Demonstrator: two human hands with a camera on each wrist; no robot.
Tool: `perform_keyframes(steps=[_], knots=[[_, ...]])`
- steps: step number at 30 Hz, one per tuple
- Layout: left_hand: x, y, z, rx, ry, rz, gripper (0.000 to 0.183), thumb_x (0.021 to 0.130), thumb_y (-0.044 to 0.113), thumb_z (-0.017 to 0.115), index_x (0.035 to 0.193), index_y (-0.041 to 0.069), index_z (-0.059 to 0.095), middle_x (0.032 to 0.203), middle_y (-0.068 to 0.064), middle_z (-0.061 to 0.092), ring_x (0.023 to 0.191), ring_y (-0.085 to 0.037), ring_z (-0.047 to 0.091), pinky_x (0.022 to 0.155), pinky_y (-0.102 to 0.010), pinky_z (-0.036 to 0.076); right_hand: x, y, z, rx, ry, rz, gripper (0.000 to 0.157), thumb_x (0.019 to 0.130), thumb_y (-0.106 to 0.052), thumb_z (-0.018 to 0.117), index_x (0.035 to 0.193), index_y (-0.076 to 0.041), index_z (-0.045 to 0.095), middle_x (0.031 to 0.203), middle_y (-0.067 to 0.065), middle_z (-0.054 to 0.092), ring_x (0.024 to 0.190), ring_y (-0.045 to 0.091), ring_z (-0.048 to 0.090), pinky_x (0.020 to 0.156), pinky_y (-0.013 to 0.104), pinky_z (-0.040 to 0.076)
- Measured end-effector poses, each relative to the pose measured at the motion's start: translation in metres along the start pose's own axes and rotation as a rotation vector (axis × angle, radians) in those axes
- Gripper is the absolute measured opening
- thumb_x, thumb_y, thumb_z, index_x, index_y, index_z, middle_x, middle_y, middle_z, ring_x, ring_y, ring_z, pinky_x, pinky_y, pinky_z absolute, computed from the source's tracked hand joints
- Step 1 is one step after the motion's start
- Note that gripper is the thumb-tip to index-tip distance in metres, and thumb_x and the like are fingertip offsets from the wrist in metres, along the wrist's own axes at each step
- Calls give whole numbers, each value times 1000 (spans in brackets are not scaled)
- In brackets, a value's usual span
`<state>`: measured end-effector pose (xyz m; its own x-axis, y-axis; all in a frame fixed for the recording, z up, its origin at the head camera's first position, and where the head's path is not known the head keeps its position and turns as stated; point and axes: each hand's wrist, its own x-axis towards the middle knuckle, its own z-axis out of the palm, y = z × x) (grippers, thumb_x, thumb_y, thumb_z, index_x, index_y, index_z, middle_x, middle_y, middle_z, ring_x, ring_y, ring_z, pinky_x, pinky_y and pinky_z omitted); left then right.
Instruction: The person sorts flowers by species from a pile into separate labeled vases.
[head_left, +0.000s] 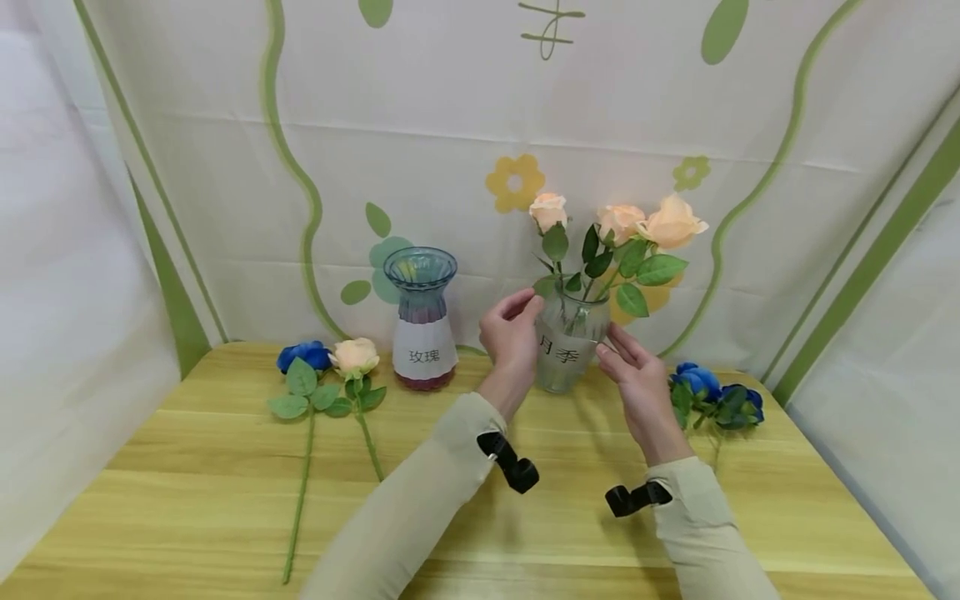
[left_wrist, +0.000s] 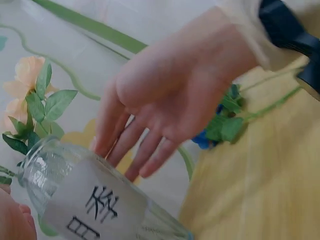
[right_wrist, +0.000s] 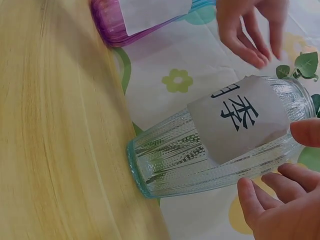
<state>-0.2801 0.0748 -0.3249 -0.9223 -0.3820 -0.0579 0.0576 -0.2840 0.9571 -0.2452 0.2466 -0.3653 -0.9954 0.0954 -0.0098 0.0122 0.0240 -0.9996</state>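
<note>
A clear ribbed glass vase [head_left: 557, 377] with a white label of dark characters [right_wrist: 235, 117] stands near the back of the table. Three peach roses [head_left: 672, 223] with green leaves rise from its mouth. My left hand [head_left: 513, 337] is at the vase's left side near the rim; the right wrist view shows its fingers relaxed and apart from the glass. On the other side, my right hand [head_left: 637, 396] has its fingers spread beside the vase. Its thumb [right_wrist: 306, 132] lies over the glass near the rim; whether it touches I cannot tell.
A blue-and-purple vase [head_left: 423, 350] with a white label stands to the left. Left of it lie a blue rose [head_left: 303, 357] and a peach rose [head_left: 356, 358]. Blue roses [head_left: 697, 382] lie at the table's right. A printed cloth [head_left: 450, 183] hangs behind.
</note>
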Motion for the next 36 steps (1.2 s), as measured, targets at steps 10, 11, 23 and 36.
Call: perform_keyframes(steps=[10,11,23,36], knots=[[-9,-10,-53,12,-39,-2,21,98,22,78,117,14,82,111,-4,80,100,-15,73,93,-33,59,-3,-2,-9,-15,10,-5,68,109,-30,61,169,-20,29,177,-2,26,162,19,32,128,39,37],[-11,-11,-55,15,-41,-7,21,99,23,77,118,14,81,112,-3,80,102,-15,73,95,-35,59,-4,-2,-11,-19,12,-5,69,109,-31,61,169,-20,29,177,-2,26,162,19,31,128,39,37],[-22,-9,-105,-10,3,17,28,98,14,76,125,6,77,122,-11,76,107,-13,71,93,-24,58,-2,-1,-14,-10,8,-12,69,110,-30,59,169,-18,27,178,-2,23,165,19,25,131,42,31],[-18,-2,-197,123,129,-32,38,100,21,76,135,7,72,125,-4,74,100,0,69,91,-17,57,0,2,-2,-5,-5,-8,66,110,-28,58,168,-19,29,177,-3,26,164,15,26,131,40,32]])
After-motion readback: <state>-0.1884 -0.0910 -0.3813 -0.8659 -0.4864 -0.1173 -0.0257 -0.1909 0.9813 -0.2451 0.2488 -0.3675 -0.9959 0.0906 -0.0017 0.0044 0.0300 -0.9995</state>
